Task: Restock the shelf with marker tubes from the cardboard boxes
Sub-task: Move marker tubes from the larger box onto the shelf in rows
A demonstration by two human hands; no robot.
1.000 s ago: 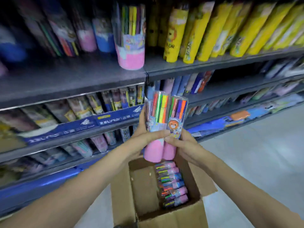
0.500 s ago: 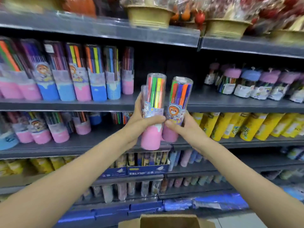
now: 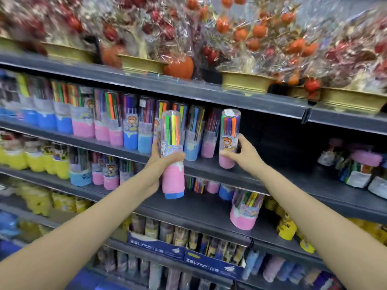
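Observation:
My left hand [image 3: 162,162] grips a clear marker tube with a pink base [image 3: 173,155], upright in the air in front of the shelves. A second tube seems to sit behind it in the same hand, mostly hidden. My right hand [image 3: 243,155] holds another pink-based marker tube [image 3: 228,139] upright, with its base at the dark shelf board [image 3: 272,178], just right of the row of stocked tubes [image 3: 129,126]. I cannot tell whether that base touches the board. The cardboard box is out of view.
Right of the held tube the shelf is bare up to some small jars [image 3: 356,170]. Wrapped ornamental fruit trees in gold pots [image 3: 245,82] fill the shelf above. Below stand more marker tubes [image 3: 244,210], yellow pouches [image 3: 287,225] and blue display cartons [image 3: 213,262].
The view has lifted from the box to the upper shelves. My hands have parted: the right one has carried its tube right and forward to the shelf, the left one keeps its tubes raised.

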